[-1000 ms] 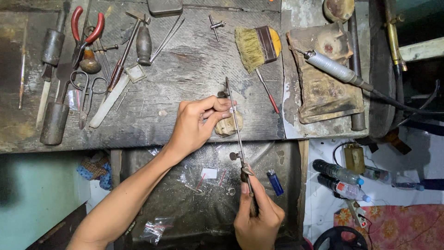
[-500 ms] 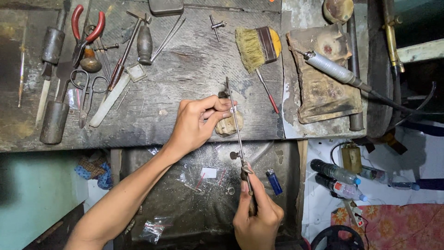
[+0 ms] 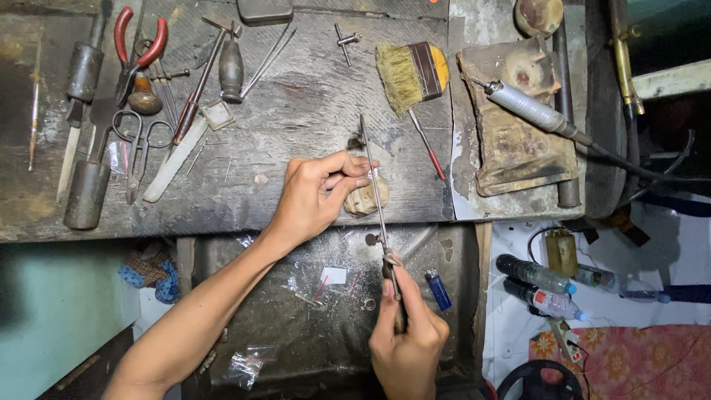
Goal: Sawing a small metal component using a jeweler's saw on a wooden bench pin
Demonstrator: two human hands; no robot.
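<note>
My left hand [image 3: 315, 196] pinches a tiny metal piece [image 3: 372, 175] against a worn wooden bench peg [image 3: 363, 200] at the front edge of the workbench [image 3: 311, 104]. In my right hand [image 3: 406, 341] is the wooden handle of a jeweller's saw frame [image 3: 378, 200], held below the bench. The frame runs upward past the peg and right beside my left fingertips. The piece is too small to make out.
Red-handled pliers [image 3: 137, 48], scissors [image 3: 137, 152], files and punches lie at the bench's left. A brush [image 3: 411, 70] and a rotary handpiece [image 3: 529, 107] on a leather pad are at the right. A tray [image 3: 318, 296] below holds a blue lighter [image 3: 438, 289]. Bottles [image 3: 537, 285] stand on the floor.
Both hands keep their grip; the saw frame and the left fingers have shifted only very slightly at the peg.
</note>
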